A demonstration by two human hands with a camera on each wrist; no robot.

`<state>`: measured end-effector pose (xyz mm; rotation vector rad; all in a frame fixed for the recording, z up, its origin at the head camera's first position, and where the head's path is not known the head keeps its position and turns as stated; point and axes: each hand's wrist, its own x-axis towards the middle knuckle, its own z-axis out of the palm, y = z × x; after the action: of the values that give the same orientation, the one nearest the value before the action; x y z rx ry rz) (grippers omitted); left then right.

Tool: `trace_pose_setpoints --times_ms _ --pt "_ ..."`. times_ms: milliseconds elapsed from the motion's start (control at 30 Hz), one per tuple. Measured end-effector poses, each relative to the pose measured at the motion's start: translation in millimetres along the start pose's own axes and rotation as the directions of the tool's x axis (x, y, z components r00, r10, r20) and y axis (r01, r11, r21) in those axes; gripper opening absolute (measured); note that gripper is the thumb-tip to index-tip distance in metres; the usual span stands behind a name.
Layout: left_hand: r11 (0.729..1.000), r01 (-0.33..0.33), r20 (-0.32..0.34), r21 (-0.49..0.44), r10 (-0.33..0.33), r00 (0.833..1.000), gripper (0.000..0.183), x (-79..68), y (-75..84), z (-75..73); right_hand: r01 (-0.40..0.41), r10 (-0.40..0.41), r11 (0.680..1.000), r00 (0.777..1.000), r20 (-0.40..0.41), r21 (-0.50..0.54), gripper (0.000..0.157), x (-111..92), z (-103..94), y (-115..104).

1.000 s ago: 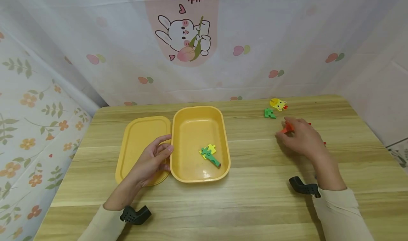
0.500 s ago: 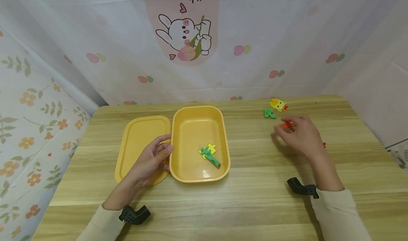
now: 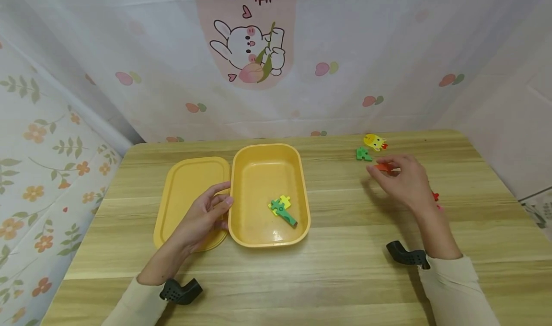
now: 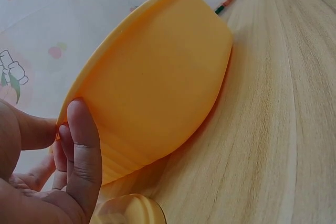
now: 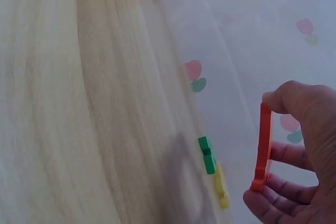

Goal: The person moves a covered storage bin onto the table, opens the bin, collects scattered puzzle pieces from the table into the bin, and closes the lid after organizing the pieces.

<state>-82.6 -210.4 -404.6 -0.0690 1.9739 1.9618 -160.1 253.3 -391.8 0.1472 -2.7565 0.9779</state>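
My left hand (image 3: 207, 215) pinches the left rim of a yellow plastic box (image 3: 267, 172), thumb on the rim and fingers against the outer wall. Inside the box lie a green puzzle piece (image 3: 284, 214) and a yellow one (image 3: 284, 200), partly overlapping. At the right, my right hand (image 3: 405, 180) holds a thin red puzzle piece (image 5: 264, 145) by its ends, between thumb and fingertips, raised over the table. Just beyond that hand are a green puzzle piece (image 3: 363, 154) and a yellow giraffe-head piece (image 3: 375, 142). More red and pink pieces (image 3: 435, 196) show partly hidden behind the right wrist.
The box's yellow lid (image 3: 194, 192) lies flat on the wooden table (image 3: 276, 287), left of the box and partly under my left hand. A printed cloth (image 3: 345, 38) hangs along the table's back edge.
My right hand has shifted slightly left with the red puzzle piece, uncovering more of the red and pink pieces behind it. The left hand keeps its place on the box rim.
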Motion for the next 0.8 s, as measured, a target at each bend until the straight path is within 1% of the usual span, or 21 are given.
trace_pose_setpoints --times_ms 167,367,633,800 --pt "1.0 0.004 -0.008 0.007 -0.004 1.0 0.061 -0.3 0.8 0.6 0.006 -0.006 1.0 1.0 0.0 0.03 0.048 0.1 -1.1 -1.6" --pt "1.0 0.003 -0.011 0.012 -0.003 1.0 0.06 -0.5 1.5 1.1 -0.016 0.015 0.999 1.0 0.012 0.048 0.051 1.0 -1.5 -3.5" --pt "1.0 0.002 -0.009 0.013 -0.002 1.0 0.061 -0.8 2.2 0.6 -0.004 0.002 0.995 1.0 0.02 0.096 0.049 1.4 0.0 -6.0" --pt "1.0 0.007 -0.004 0.007 -0.007 1.0 0.061 -0.6 2.0 0.7 -0.027 0.022 0.993 0.999 0.049 0.116 0.057 0.8 0.8 -8.1"
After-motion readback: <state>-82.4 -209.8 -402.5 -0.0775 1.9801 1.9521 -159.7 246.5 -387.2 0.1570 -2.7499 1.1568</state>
